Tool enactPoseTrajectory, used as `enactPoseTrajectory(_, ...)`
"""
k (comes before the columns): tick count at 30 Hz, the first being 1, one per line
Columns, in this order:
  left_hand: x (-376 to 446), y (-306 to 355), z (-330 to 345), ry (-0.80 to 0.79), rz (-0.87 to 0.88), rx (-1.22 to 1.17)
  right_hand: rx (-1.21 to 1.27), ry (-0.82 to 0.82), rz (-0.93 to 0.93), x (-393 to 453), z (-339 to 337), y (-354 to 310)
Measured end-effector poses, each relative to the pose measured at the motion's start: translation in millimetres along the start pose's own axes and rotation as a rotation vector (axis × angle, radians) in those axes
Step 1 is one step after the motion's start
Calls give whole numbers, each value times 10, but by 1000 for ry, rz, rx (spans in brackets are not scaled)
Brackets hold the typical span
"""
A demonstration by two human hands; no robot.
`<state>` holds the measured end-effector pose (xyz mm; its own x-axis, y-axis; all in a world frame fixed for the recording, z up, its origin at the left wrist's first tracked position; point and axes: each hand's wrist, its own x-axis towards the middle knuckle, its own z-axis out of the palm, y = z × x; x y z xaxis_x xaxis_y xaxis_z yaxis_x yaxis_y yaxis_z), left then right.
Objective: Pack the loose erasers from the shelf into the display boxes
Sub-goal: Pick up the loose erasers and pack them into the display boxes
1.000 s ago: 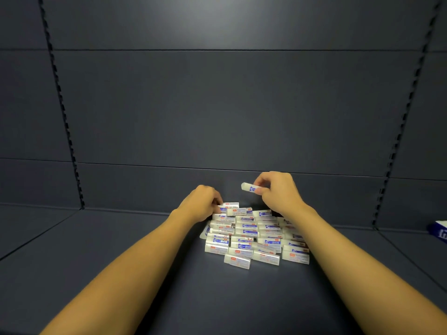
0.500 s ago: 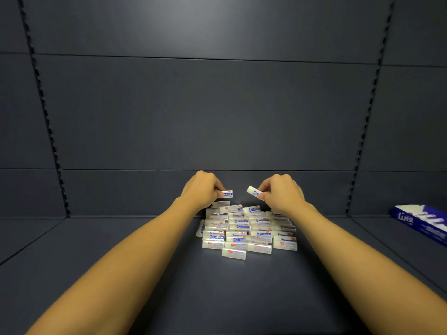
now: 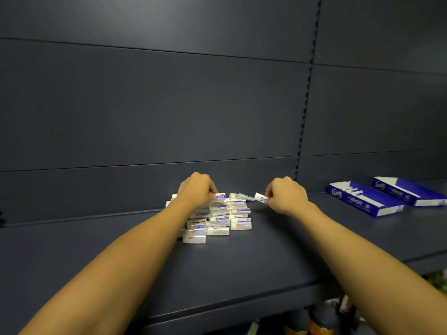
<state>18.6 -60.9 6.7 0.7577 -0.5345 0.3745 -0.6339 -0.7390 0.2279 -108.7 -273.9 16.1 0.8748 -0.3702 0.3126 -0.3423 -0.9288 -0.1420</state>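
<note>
I see both of my arms reaching forward over the dark shelf (image 3: 242,267). My left hand (image 3: 197,189) sits at the back of the eraser pile (image 3: 217,217), fingers curled down, and pinches one eraser (image 3: 220,196) at the pile's top edge. My right hand (image 3: 286,195) is just right of the pile, raised a little above the shelf, and pinches a second eraser (image 3: 260,197) by one end between thumb and fingertips; that eraser sticks out to the left, tilted, its free end pointing toward the pile.

The pile lies in loose rows near the middle of the shelf, close to the back panel (image 3: 169,105), white sleeves with blue and red print, some stacked on others. My left forearm hides its left edge, so I cannot tell how far it runs there.

Well apart to the right, two blue display boxes rest on the shelf side by side, both open on top. The near box (image 3: 362,199) shows a few white pieces inside at its far end; I cannot make out what lies in the far box (image 3: 408,191). Below the shelf's front edge some blurred goods show at the lower right, too unclear to name
</note>
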Motion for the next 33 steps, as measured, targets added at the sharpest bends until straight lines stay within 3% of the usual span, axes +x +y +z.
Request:
enactPoseTrajectory(22,-12,2348,412,-33,10,32,-109,-33,79,-701,-519,2123)
enactPoseTrajectory(33,46,3141,800,-42,-22,-80,-119,14,78,-886,-712,2900)
